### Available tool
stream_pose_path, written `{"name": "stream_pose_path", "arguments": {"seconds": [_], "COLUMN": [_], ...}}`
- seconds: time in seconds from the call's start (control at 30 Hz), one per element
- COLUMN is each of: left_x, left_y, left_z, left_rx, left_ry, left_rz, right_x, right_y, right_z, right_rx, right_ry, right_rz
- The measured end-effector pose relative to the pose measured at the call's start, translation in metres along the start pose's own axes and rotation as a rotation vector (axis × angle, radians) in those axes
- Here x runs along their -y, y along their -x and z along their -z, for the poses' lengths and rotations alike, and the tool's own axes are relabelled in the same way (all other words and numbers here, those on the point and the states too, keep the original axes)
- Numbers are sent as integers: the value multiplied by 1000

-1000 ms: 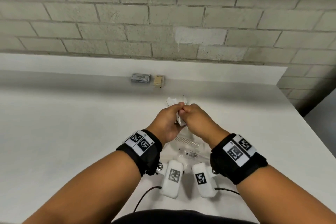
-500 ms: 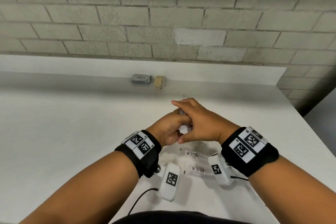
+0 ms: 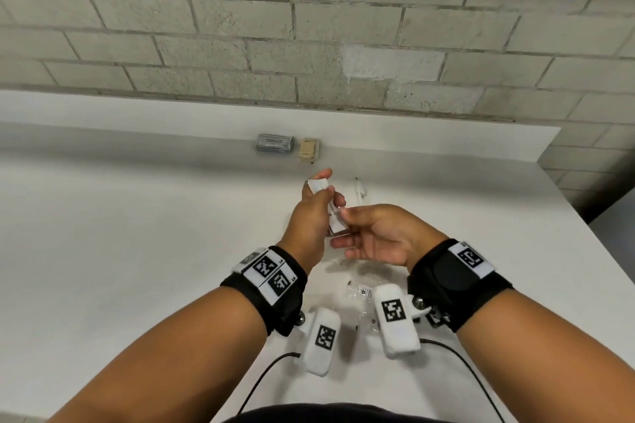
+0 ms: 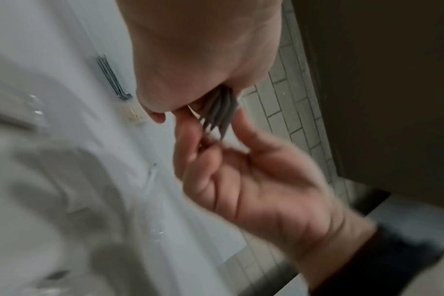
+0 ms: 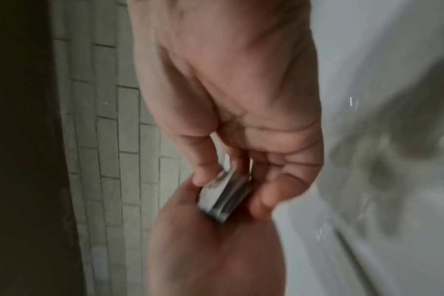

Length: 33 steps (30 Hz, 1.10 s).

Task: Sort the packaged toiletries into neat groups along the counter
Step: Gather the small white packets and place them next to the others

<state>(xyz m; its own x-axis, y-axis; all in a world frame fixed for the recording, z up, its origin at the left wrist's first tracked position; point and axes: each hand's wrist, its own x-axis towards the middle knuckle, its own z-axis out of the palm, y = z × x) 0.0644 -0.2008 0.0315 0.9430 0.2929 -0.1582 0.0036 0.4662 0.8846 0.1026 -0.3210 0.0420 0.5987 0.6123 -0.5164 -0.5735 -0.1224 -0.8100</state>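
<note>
Right hand (image 3: 381, 233) has dropped beside left hand (image 3: 307, 216), both pinching the packets (image 3: 335, 221)

Left hand (image 3: 311, 216) grips white sachets (image 3: 318, 185) above counter (image 3: 137, 233); right hand (image 3: 381, 233) pinches their near end. Grey packet stack (image 3: 275, 142), tan box (image 3: 308, 150) side by side at back edge. Clear-wrapped items (image 3: 357, 288) near front edge.

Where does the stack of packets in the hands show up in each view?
Head: the stack of packets sits centre, gripped by the left hand, the right hand pinching its lower end.
Left wrist: the stack is upper centre, grey edges under the left palm.
Right wrist: the stack is lower centre, silvery.
Shared landmark: the block wall.
</note>
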Motion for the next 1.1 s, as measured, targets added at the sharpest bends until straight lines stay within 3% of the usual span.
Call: {"name": "stream_pose_path", "arguments": {"seconds": [0.13, 0.2, 0.3, 0.4, 0.47, 0.57, 0.67, 0.77, 0.87, 1.0, 1.1], "left_x": [3, -2, -16, -26, -23, -2, 5, -5, -13, -16, -13], "left_y": [-8, -20, -40, -56, -65, -66, -72, -85, -91, -91, -88], "left_z": [25, 46, 74, 81, 81, 82, 84, 83, 78, 76, 75], "left_rx": [26, 25, 35, 152, 315, 451, 512, 551, 584, 543, 596], "left_ry": [-95, -240, -628, -1178, -1565, -1919, -2023, -1978, -1956, -1779, -1814], "left_rz": [26, 28, -21, -127, -191, -195, -157, 27, 127, -24, -133], "right_x": [-2, 2, 12, 22, 18, -2, 0, 16, 21, 25, 29], "right_y": [-23, -33, -53, -73, -86, -98, -103, -105, -109, -117, -118], "right_z": [-20, -18, -11, -12, -12, -14, -10, -3, -2, 1, 2], "right_rx": [-58, -151, -307, -342, -314, -216, -161, -155, -163, -112, -99], "right_ry": [26, 316, 920, 1280, 1473, 1705, 1680, 1416, 1319, 1108, 930], "right_rz": [3, 100, 288, 422, 437, 371, 309, 236, 159, -133, -249]}}
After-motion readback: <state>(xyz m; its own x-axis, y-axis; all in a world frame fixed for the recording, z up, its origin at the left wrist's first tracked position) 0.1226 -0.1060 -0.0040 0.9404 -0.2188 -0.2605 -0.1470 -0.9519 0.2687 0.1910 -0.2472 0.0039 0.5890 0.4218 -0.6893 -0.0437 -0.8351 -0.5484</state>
